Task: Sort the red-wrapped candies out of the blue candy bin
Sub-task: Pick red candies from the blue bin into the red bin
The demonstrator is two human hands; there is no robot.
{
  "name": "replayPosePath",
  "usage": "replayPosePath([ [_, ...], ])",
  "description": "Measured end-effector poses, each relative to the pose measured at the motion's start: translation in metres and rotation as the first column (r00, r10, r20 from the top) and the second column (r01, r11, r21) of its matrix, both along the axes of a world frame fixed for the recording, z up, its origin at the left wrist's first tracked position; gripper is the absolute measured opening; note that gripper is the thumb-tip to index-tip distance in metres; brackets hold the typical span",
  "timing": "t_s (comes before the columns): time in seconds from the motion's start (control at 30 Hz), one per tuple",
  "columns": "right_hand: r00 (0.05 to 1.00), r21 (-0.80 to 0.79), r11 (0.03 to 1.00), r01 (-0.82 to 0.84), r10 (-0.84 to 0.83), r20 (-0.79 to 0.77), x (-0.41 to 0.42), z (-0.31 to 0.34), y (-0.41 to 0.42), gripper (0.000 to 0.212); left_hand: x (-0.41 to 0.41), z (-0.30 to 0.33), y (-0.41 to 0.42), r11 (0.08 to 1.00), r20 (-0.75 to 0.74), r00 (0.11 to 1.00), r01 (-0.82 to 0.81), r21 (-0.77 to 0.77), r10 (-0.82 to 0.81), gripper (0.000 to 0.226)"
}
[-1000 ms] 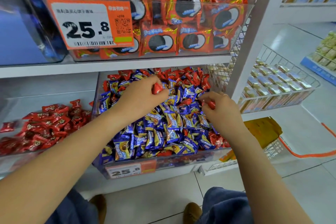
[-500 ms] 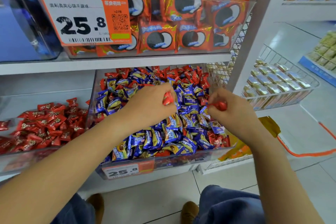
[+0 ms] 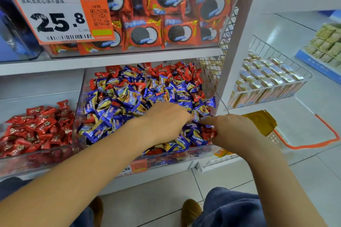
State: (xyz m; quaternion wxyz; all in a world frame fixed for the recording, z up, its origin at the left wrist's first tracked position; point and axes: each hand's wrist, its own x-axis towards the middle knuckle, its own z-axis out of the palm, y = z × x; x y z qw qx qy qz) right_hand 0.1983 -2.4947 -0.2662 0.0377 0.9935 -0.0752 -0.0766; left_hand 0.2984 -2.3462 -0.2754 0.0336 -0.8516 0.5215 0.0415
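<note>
The clear candy bin (image 3: 79, 116) on the lower shelf holds a heap of blue-wrapped candies (image 3: 129, 97) with red-wrapped candies (image 3: 184, 72) mixed in, mostly at the back. My left hand (image 3: 162, 123) lies palm down in the middle of the heap, its fingers curled into the candies; what they hold is hidden. My right hand (image 3: 234, 132) is at the bin's front right corner, index finger stretched left, thumb and fingers pinching a red candy (image 3: 208, 132). To the left, a second clear bin (image 3: 27, 162) holds only red candies (image 3: 36, 129).
Above, a clear bin of orange cookie packs (image 3: 166, 29) carries a 25.8 price tag (image 3: 60, 16). A white shelf upright (image 3: 238, 42) stands right of the candy bin, with a wire basket (image 3: 295, 86) of small packs beyond. A yellow bag (image 3: 262, 121) and an orange-rimmed basket (image 3: 323, 140) sit lower right.
Both hands, each pinching a red candy above the heap before, have dropped toward the bin's front. The left hand's candy is out of sight. The view tilted down and closer.
</note>
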Motion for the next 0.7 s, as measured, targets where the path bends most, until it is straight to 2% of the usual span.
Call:
replayPosePath([
  [0.27,0.999,-0.026,0.999,-0.038,0.038,0.002,0.007,-0.007,0.002,0.033,0.002,0.006,0.010,0.997,-0.088,0.995,-0.046,-0.061,0.041,0.038],
  [0.4,0.993,0.068,0.998,-0.003,-0.005,0.117,0.003,-0.007,-0.004,0.031,0.002,0.013,0.016,0.987,-0.125,0.991,-0.072,-0.144,0.054,0.033],
  [0.47,0.982,0.161,0.987,0.012,-0.042,0.182,0.002,-0.007,-0.009,0.031,0.003,0.018,0.022,0.976,-0.154,0.986,-0.093,-0.196,0.063,0.030],
  [0.53,0.976,0.332,0.943,0.022,-0.093,0.199,0.003,-0.006,-0.014,0.031,0.004,0.022,0.029,0.960,-0.172,0.982,-0.121,-0.252,0.079,0.028],
  [0.63,0.953,0.619,0.785,-0.005,-0.184,0.241,0.006,-0.006,-0.017,0.026,0.007,0.026,0.041,0.934,-0.202,0.973,-0.171,-0.314,0.110,0.025],
  [0.7,0.932,0.755,0.654,-0.046,-0.244,0.269,0.010,-0.004,-0.014,0.027,0.008,0.029,0.052,0.903,-0.224,0.965,-0.215,-0.371,0.137,0.023],
])
